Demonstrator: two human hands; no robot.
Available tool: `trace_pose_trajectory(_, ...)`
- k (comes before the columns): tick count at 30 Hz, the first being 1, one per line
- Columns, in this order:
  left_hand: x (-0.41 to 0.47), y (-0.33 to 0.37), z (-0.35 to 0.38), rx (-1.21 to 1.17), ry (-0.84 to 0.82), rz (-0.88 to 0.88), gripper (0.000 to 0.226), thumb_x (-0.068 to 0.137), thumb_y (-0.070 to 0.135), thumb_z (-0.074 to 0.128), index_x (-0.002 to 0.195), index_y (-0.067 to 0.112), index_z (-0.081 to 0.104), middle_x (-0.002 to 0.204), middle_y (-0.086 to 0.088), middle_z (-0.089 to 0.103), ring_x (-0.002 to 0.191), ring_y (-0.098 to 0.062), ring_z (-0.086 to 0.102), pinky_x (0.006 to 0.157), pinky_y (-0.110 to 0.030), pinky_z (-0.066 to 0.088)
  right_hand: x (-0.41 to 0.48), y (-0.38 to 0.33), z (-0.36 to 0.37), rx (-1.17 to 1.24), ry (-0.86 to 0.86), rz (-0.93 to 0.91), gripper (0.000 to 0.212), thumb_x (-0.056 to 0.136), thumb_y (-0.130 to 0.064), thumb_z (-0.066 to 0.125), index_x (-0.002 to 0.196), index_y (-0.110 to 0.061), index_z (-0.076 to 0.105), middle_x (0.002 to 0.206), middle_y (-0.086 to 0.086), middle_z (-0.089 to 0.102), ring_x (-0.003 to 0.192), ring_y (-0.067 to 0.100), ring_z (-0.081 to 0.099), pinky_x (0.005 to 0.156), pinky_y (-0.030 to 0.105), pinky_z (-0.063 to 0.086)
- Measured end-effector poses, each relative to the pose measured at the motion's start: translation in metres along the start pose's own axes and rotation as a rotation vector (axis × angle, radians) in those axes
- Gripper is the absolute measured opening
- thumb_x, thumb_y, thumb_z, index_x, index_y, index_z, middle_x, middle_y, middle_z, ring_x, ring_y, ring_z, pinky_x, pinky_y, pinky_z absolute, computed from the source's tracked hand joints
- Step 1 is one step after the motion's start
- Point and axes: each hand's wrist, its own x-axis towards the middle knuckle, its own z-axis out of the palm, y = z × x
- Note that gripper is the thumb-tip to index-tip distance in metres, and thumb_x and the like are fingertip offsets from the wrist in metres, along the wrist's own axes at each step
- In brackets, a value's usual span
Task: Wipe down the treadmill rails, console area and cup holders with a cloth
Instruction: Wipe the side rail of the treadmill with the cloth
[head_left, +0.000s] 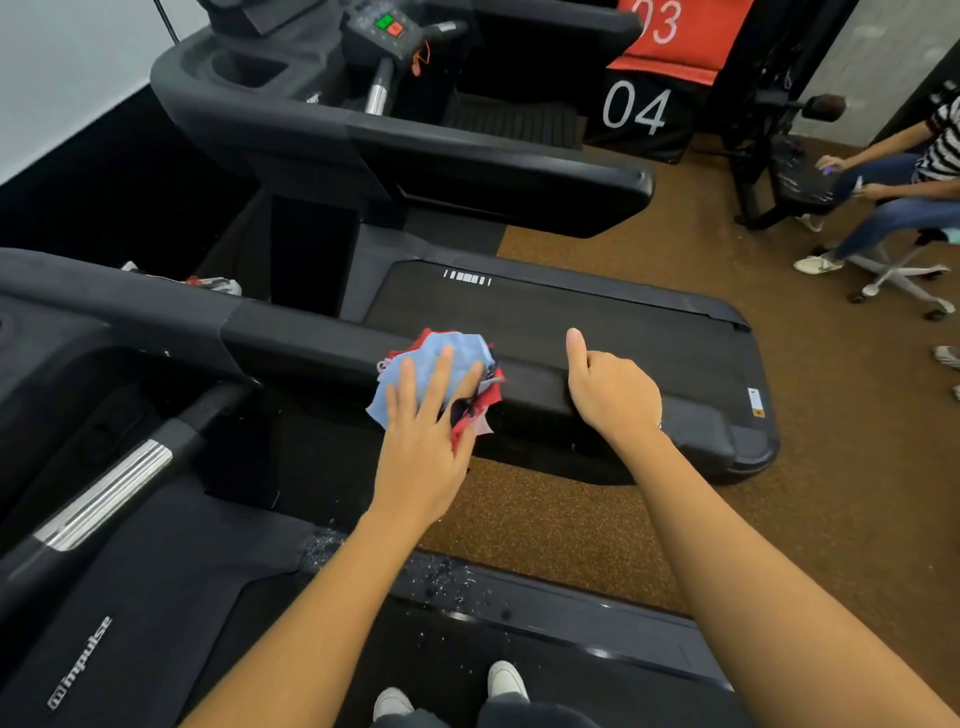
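The left hand lies flat on a crumpled cloth, fingers straight and spread, pressing it onto the top of the treadmill's side rail. The cloth is a soft patchwork bundle, pale blue on top with red and dark scraps showing at its edges. It sits about midway along the rail, draped over the near edge. The rail is a broad, smooth, matte black moulding with rounded edges.

The right hand grips the same rail nearer its free end, well apart from the cloth. Its fingers are curled over the far edge and its thumb is stretched out along the top.

A ribbed silver grip bar slants across the lower left. Water droplets speckle the dark side deck below the forearms. Two white shoes stand on the belt. Beyond the rail lie a second black treadmill and a brown speckled floor. A seated person in a striped top is at the right edge.
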Motion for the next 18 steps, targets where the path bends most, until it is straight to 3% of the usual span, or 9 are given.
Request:
trace_pose_trajectory(3, -0.008, 0.028, 0.004, -0.263, 0.082, -0.169, 0.062, 0.096, 0.038, 0.030, 0.133, 0.061, -0.015, 0.149, 0.021, -0.020, 0.136, -0.024, -0.026, 0.099, -0.058, 0.039, 0.000, -0.001, 0.001, 0.002, -0.008, 0.000, 0.065, 0.100, -0.048, 0.013, 0.055, -0.012, 0.043, 0.055, 0.003, 0.050, 0.054, 0.021, 0.050, 0.053, 0.030, 0.036)
trace_pose_trajectory(5, -0.012, 0.049, 0.011, -0.352, 0.083, -0.230, 0.069, 0.097, 0.037, 0.031, 0.121, 0.069, -0.026, 0.143, 0.020, -0.031, 0.136, -0.030, -0.028, 0.097, -0.057, 0.042, 0.000, -0.001, 0.002, 0.000, -0.004, 0.005, 0.066, 0.099, -0.049, 0.013, 0.056, -0.011, 0.045, 0.056, 0.004, 0.052, 0.057, 0.023, 0.053, 0.055, 0.031, 0.039)
trace_pose_trajectory(8, -0.020, 0.055, 0.032, -0.227, 0.011, -0.100, 0.061, 0.091, 0.045, 0.019, 0.133, 0.055, -0.024, 0.146, 0.019, -0.035, 0.133, -0.035, -0.033, 0.096, -0.055, 0.044, 0.001, -0.001, 0.003, -0.016, -0.005, 0.023, 0.069, 0.099, -0.050, 0.012, 0.060, -0.008, 0.050, 0.060, 0.006, 0.056, 0.061, 0.026, 0.056, 0.058, 0.032, 0.041)
trace_pose_trajectory(10, -0.020, 0.047, 0.040, -0.212, -0.002, -0.097, 0.067, 0.095, 0.040, 0.027, 0.134, 0.052, -0.025, 0.143, 0.024, -0.037, 0.133, -0.033, -0.031, 0.097, -0.053, 0.044, 0.002, 0.000, 0.003, -0.021, 0.000, 0.015, 0.068, 0.099, -0.049, 0.012, 0.059, -0.008, 0.048, 0.059, 0.007, 0.055, 0.061, 0.027, 0.057, 0.057, 0.033, 0.041)
trace_pose_trajectory(13, -0.017, 0.043, 0.036, -0.281, 0.031, -0.171, 0.067, 0.094, 0.048, 0.032, 0.139, 0.049, -0.017, 0.146, 0.023, -0.031, 0.134, -0.023, -0.033, 0.097, -0.046, 0.046, 0.002, 0.000, 0.003, -0.019, -0.001, 0.011, 0.067, 0.100, -0.048, 0.012, 0.058, -0.008, 0.046, 0.057, 0.006, 0.052, 0.060, 0.027, 0.056, 0.055, 0.031, 0.038)
trace_pose_trajectory(15, -0.013, 0.046, 0.027, -0.404, 0.082, -0.267, 0.068, 0.093, 0.052, 0.032, 0.131, 0.056, -0.025, 0.141, 0.023, -0.034, 0.132, -0.016, -0.034, 0.095, -0.039, 0.047, 0.001, 0.000, 0.002, -0.013, -0.005, 0.010, 0.068, 0.100, -0.048, 0.012, 0.060, -0.008, 0.049, 0.058, 0.006, 0.053, 0.061, 0.026, 0.056, 0.056, 0.032, 0.039)
trace_pose_trajectory(18, -0.005, 0.046, 0.019, -0.546, 0.207, -0.418, 0.070, 0.089, 0.051, 0.031, 0.133, 0.045, -0.023, 0.140, 0.013, -0.037, 0.134, -0.011, -0.028, 0.095, -0.027, 0.034, 0.001, 0.001, 0.002, -0.006, -0.002, 0.004, 0.067, 0.100, -0.048, 0.012, 0.060, -0.008, 0.049, 0.058, 0.005, 0.053, 0.061, 0.026, 0.056, 0.056, 0.032, 0.040)
